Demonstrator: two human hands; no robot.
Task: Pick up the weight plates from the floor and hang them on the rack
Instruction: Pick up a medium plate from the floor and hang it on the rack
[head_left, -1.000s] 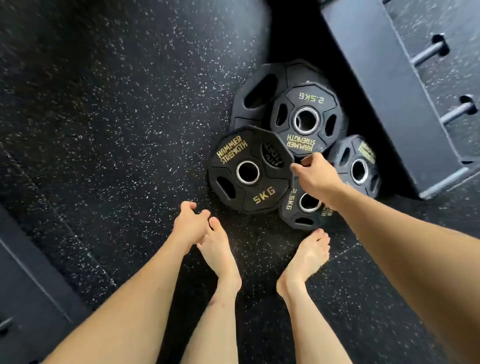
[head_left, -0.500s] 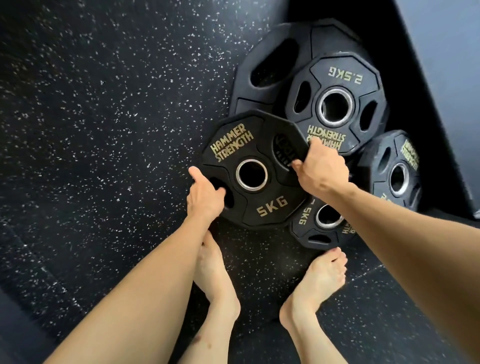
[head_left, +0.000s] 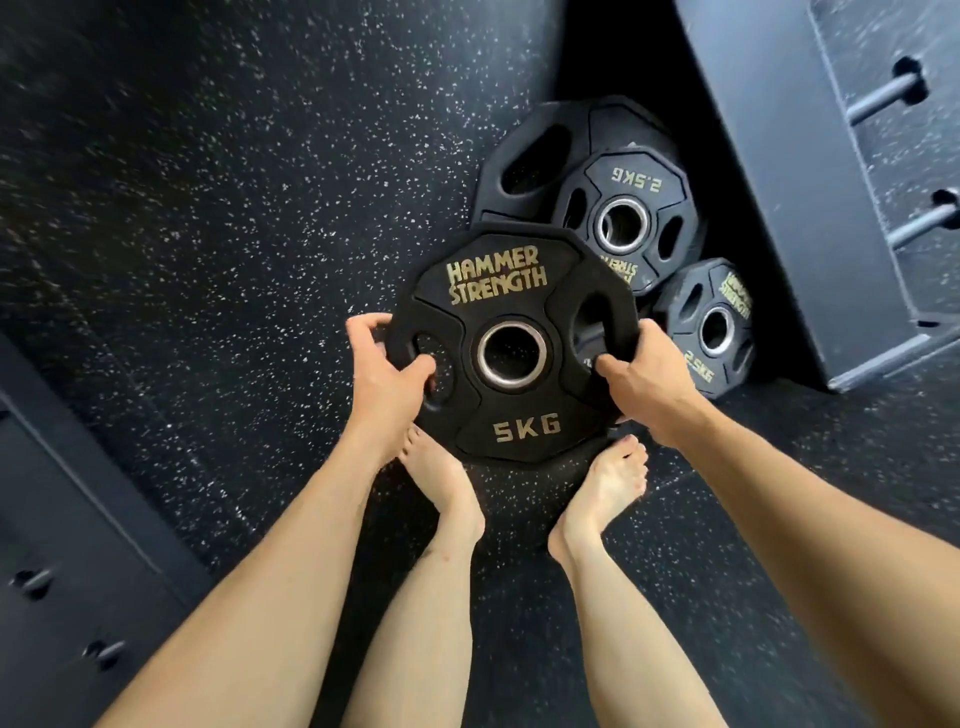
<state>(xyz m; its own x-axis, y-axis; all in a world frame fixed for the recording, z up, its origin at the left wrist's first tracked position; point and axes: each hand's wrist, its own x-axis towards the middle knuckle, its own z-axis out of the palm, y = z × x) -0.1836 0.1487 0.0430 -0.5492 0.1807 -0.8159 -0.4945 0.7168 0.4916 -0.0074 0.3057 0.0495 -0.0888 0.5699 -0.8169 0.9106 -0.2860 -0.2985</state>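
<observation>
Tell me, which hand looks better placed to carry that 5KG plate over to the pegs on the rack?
Probably the right hand. Both hands grip the 5KG plate, but the rack's pegs stick out on the right side. The left hand holds the far edge, so it would likely only steady the plate.

At frame centre, the front plate (head_left: 511, 348) reads "HAMMER STRENGTH" and "5KG". Upper right, a smaller plate (head_left: 631, 218) shows "2.5KG"; another plate (head_left: 714, 327) at right reads "2.5KG" too.
</observation>
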